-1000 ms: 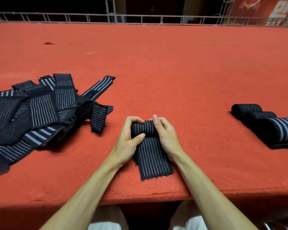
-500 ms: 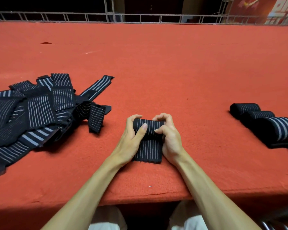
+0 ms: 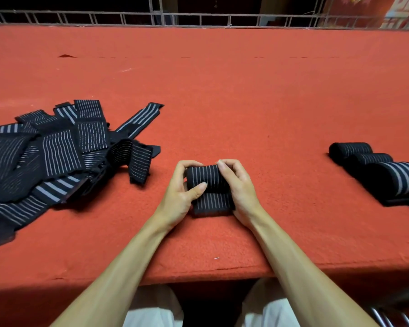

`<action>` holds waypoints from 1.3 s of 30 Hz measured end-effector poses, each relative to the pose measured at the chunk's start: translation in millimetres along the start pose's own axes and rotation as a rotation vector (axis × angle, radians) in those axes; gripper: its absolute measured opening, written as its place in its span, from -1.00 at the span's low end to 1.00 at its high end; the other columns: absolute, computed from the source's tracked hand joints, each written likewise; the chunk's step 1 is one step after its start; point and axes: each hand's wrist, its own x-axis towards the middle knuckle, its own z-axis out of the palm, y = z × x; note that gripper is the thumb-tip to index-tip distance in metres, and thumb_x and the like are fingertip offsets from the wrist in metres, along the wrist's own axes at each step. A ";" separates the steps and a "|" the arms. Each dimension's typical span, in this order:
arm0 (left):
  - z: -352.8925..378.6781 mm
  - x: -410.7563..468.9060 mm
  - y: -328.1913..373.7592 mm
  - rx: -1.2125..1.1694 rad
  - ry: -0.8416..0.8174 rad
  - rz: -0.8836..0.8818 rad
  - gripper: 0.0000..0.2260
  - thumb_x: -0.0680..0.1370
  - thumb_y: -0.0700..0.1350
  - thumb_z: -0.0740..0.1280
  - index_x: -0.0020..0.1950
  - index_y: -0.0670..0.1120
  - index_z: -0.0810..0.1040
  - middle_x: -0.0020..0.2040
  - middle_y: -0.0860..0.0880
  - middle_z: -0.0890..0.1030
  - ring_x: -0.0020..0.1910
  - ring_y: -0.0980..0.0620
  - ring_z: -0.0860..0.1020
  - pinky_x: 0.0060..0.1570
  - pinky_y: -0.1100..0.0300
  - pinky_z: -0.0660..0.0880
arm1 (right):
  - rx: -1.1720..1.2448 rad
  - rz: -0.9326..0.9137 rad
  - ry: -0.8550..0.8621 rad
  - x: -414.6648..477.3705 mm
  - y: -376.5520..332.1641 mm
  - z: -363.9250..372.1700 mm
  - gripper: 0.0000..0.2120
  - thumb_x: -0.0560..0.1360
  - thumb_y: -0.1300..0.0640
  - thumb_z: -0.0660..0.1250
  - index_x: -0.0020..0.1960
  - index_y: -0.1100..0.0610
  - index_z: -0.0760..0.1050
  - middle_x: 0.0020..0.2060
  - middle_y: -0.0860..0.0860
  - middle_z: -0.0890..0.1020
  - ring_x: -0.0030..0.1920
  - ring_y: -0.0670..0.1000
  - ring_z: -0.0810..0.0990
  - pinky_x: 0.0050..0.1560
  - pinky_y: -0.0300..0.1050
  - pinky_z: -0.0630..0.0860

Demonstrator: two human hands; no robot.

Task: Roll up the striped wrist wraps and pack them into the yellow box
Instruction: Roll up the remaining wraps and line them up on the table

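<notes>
Well out to the left of the left hand, a loose pile of unrolled striped wraps (image 3: 57,156) sprawls flat over the red cloth (image 3: 222,90), dark bands with pale lines overlapping at many angles, one long strap reaching away from the person at the pile's right side. The left hand (image 3: 178,197) is curled around the left end of the striped wrap (image 3: 207,178), fingers hooked over its far side and the thumb pressed against its near face. This wrap sits between the two hands, near the front edge of the cloth, mostly wound into a fat roll; a short flat tail of it lies on the cloth just on the person's side of the roll, between the wrists. The right hand (image 3: 242,192) grips the roll's right end, fingers bent with the tips on top of it; its thumb is hidden. Well apart to the right of the right hand, three rolled wraps (image 3: 376,171) lie in a slanted row, each touching the next, the nearest one bearing broader stripes and trailing a loose dark end
</notes>
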 end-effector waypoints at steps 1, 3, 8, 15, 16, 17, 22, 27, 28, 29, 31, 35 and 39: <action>-1.8 0.1 -0.8 -0.005 0.039 0.007 -0.68 0.42 -0.24 0.36 0.13 -0.03 0.42 -0.05 0.02 0.51 -0.11 0.24 0.51 -0.11 0.32 0.48 | -0.034 0.000 0.005 -0.5 0.6 1.3 -0.72 0.36 -0.23 0.38 -0.10 -0.05 0.57 -0.13 -0.02 0.60 -0.08 -0.05 0.54 0.03 0.01 0.47; -6.3 1.2 -1.4 0.019 0.102 0.033 -0.66 0.39 -0.28 0.38 0.09 0.03 0.48 -0.04 0.09 0.56 -0.04 0.17 0.52 -0.03 0.23 0.50 | -0.040 0.013 0.001 -1.3 -0.4 3.8 -0.78 0.41 -0.16 0.40 -0.08 -0.03 0.61 -0.14 -0.04 0.63 -0.09 -0.05 0.56 -0.02 -0.02 0.49; -7.3 1.2 7.1 0.018 0.152 -0.038 -0.59 0.39 -0.49 0.35 0.07 -0.05 0.56 0.00 0.05 0.62 -0.16 0.16 0.59 -0.17 0.30 0.54 | 0.270 0.180 -0.028 0.5 -17.9 0.0 -0.74 0.47 0.38 0.35 0.15 0.24 0.53 -0.08 0.12 0.60 -0.09 0.05 0.59 -0.20 -0.18 0.56; 0.1 -5.3 24.2 -0.083 0.282 -0.205 -0.60 0.44 -0.33 0.44 0.25 -0.12 0.54 0.03 -0.07 0.65 -0.06 0.17 0.63 0.10 0.23 0.55 | 0.235 0.210 -0.003 -10.3 -25.9 -9.8 -0.63 0.36 0.53 0.36 0.03 0.16 0.56 -0.09 0.12 0.59 -0.16 0.03 0.64 -0.12 -0.16 0.62; 1.1 -7.2 26.5 -0.059 0.272 -0.219 -0.60 0.44 -0.33 0.45 0.26 -0.14 0.54 0.01 -0.03 0.67 -0.05 0.18 0.64 0.09 0.25 0.55 | 0.193 0.211 -0.019 -11.1 -28.1 -13.9 -0.63 0.37 0.54 0.36 0.02 0.15 0.56 -0.09 0.11 0.60 -0.17 0.03 0.64 -0.14 -0.16 0.61; 2.2 -8.4 29.1 -0.040 0.254 -0.227 -0.60 0.44 -0.33 0.45 0.26 -0.16 0.54 -0.01 0.03 0.68 -0.07 0.20 0.64 0.05 0.28 0.56 | 0.152 0.204 -0.035 -10.9 -30.7 -18.8 -0.64 0.38 0.54 0.36 0.02 0.15 0.56 -0.09 0.11 0.60 -0.16 0.03 0.64 -0.12 -0.14 0.61; 31.3 18.5 50.8 0.096 0.223 -0.194 -0.68 0.42 -0.30 0.49 0.15 -0.17 0.59 -0.22 0.08 0.68 -0.29 0.26 0.60 -0.16 0.41 0.50 | -0.093 0.122 -0.090 5.0 -69.9 -58.3 -0.64 0.38 0.49 0.41 0.04 0.11 0.59 -0.04 0.12 0.63 -0.09 0.07 0.62 -0.07 -0.10 0.59; 78.4 80.7 51.9 0.124 0.207 -0.183 -0.77 0.37 -0.26 0.54 -0.04 -0.04 0.65 -0.09 0.00 0.69 -0.07 0.05 0.67 0.08 0.04 0.58 | -0.244 0.082 -0.096 36.7 -118.6 -118.2 -0.67 0.40 0.45 0.44 0.08 0.15 0.57 -0.06 0.13 0.65 -0.11 0.03 0.64 -0.07 -0.14 0.61; 89.5 91.1 48.9 0.107 0.204 -0.193 -0.78 0.37 -0.27 0.54 -0.06 -0.03 0.64 -0.09 -0.01 0.69 -0.10 0.10 0.66 0.05 0.06 0.59 | -0.333 0.079 -0.098 41.7 -125.3 -130.3 -0.67 0.40 0.41 0.45 0.09 0.13 0.57 -0.08 0.10 0.66 -0.13 -0.03 0.64 -0.11 -0.22 0.59; 101.1 100.4 46.3 0.084 0.201 -0.204 -0.78 0.38 -0.29 0.52 -0.07 -0.05 0.63 -0.10 -0.03 0.68 -0.16 0.16 0.65 0.00 0.11 0.61 | -0.413 0.083 -0.093 47.1 -130.7 -142.0 -0.68 0.41 0.37 0.47 0.10 0.11 0.58 -0.09 0.06 0.66 -0.15 -0.09 0.63 -0.14 -0.29 0.56; 134.2 125.9 33.3 0.029 0.179 -0.231 -0.79 0.39 -0.32 0.50 -0.05 -0.10 0.61 -0.10 -0.06 0.65 -0.21 0.20 0.63 -0.08 0.22 0.61 | -0.565 0.070 -0.028 65.3 -135.5 -178.4 -0.71 0.42 0.31 0.48 0.08 0.07 0.58 -0.11 -0.01 0.65 -0.15 -0.17 0.61 -0.15 -0.36 0.52; 178.1 170.4 9.0 -0.084 0.177 -0.313 -0.74 0.41 -0.28 0.51 0.05 -0.19 0.57 0.00 -0.11 0.62 -0.01 0.02 0.63 -0.12 0.32 0.59 | -0.741 -0.004 0.353 97.5 -128.0 -249.4 -0.85 0.45 0.24 0.43 -0.08 -0.01 0.61 -0.18 -0.03 0.68 -0.24 -0.11 0.60 -0.06 -0.16 0.52; 223.1 205.1 -20.1 -0.127 0.123 -0.374 -0.70 0.43 -0.26 0.50 0.12 -0.19 0.52 0.07 -0.16 0.58 0.02 -0.03 0.61 -0.13 0.32 0.60 | -0.722 0.065 0.627 110.0 -119.0 -300.6 -0.81 0.47 0.30 0.34 -0.12 0.01 0.58 -0.26 -0.08 0.61 -0.38 -0.09 0.56 -0.11 -0.14 0.51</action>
